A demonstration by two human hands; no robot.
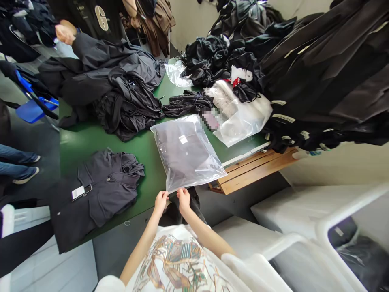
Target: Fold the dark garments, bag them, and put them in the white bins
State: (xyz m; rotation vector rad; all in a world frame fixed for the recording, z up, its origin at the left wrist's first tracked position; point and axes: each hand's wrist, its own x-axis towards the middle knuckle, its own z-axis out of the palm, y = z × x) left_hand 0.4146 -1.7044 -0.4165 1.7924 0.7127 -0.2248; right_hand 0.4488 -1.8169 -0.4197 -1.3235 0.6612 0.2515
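Observation:
A clear plastic bag [187,152] with a folded dark garment inside lies on the green table [75,148]. My left hand [160,201] and my right hand [184,200] both pinch the bag's open flap at the table's near edge, fingers closed on the plastic. A small white label shows on the bagged garment. To the left, a folded black jacket with a hang tag [101,186] lies flat and overhangs the table edge.
Heaps of black clothes [121,89] cover the far table, with empty plastic bags [240,117] beside them. Another person's hand [64,33] reaches in at top left. Dark garments hang at right. White bins [349,239] stand lower right; a wooden pallet [255,168] sits under the table.

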